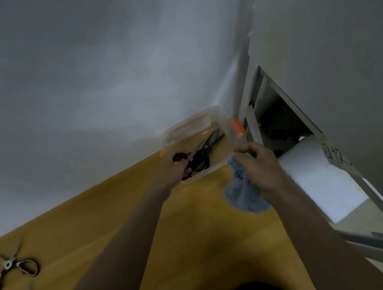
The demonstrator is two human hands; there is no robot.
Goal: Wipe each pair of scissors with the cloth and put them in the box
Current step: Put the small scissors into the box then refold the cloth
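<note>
The clear plastic box (185, 131) stood at the far edge of the wooden table (94, 225), against the wall. The left hand (173, 169) reached over the near left corner of the box, its fingers curled around the dark handles of a pair of black scissors (201, 152). The scissors lay inside the box, with their long axis running from the handles at the near left corner to the blade tips at the far right wall. The blades appeared slightly parted. Whether a second pair lay beneath could not be determined.

The right hand (258, 167) was held just to the right of the box and pinched the blue cloth (244, 195), which hung down to the table.

Two more pairs of scissors (10, 268) lay well left of the box, near the left arm. The left hand was therefore judged nearer for the next pickup.
</note>
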